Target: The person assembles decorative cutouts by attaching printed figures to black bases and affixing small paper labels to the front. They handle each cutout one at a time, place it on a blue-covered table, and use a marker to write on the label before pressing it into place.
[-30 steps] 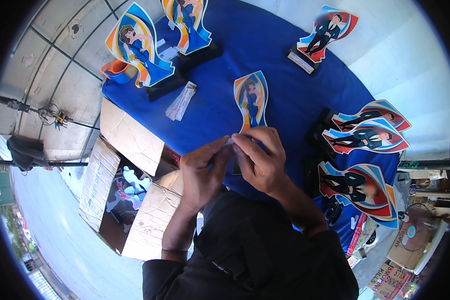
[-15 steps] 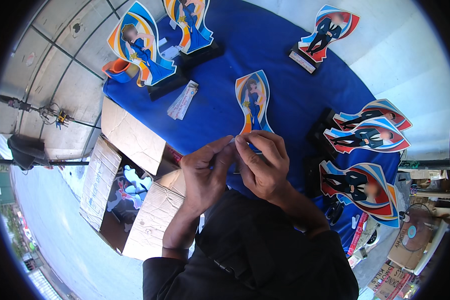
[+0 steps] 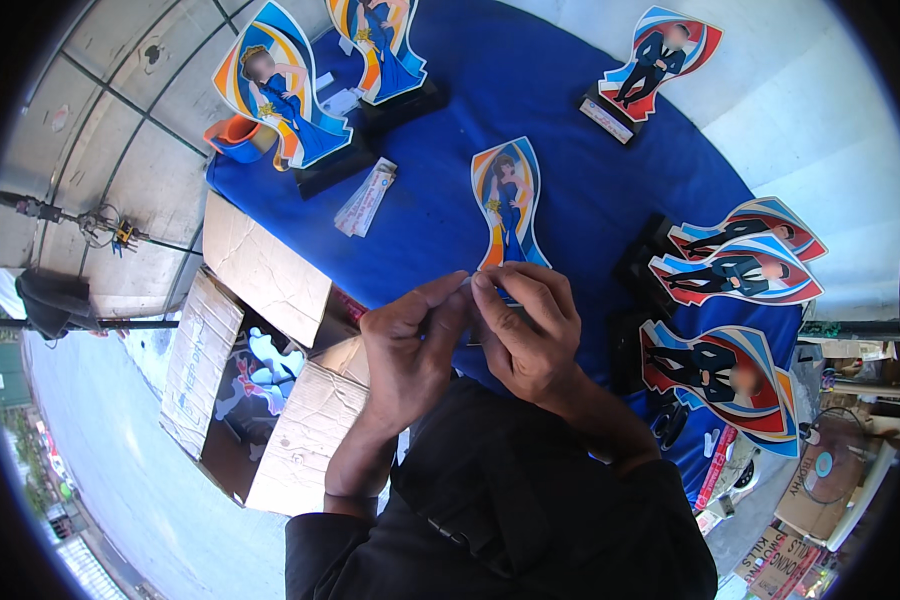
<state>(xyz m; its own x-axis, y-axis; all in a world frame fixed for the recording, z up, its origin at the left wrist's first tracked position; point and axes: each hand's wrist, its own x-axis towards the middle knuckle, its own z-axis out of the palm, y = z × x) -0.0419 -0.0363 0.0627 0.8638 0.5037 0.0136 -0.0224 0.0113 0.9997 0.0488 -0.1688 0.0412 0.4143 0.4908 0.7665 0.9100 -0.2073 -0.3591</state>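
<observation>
Two-handed pinch, seen from above. Relative to one second earlier, the pose is almost unchanged, though less of the small white piece (image 3: 466,282) shows. It lies at the meeting fingertips of the left hand (image 3: 405,335) and right hand (image 3: 532,325); each grip is closed on it, and the fingers cover most of its outline. Directly beyond, at 12 to 1 o'clock from the grip, is the blue-gown plaque (image 3: 508,205), its lower part hidden by the hands. On the blue-draped worktop (image 3: 590,190), label strips (image 3: 366,199) lie fanned at 10 o'clock; two larger gown plaques (image 3: 288,100) stand between 10 and 11. Suited-figure plaques occur at 1 o'clock (image 3: 658,65), 3 o'clock (image 3: 735,278) and nearly 4 o'clock (image 3: 710,370). An open cardboard box (image 3: 305,435) occupies 8 o'clock, beside the worktop.
</observation>
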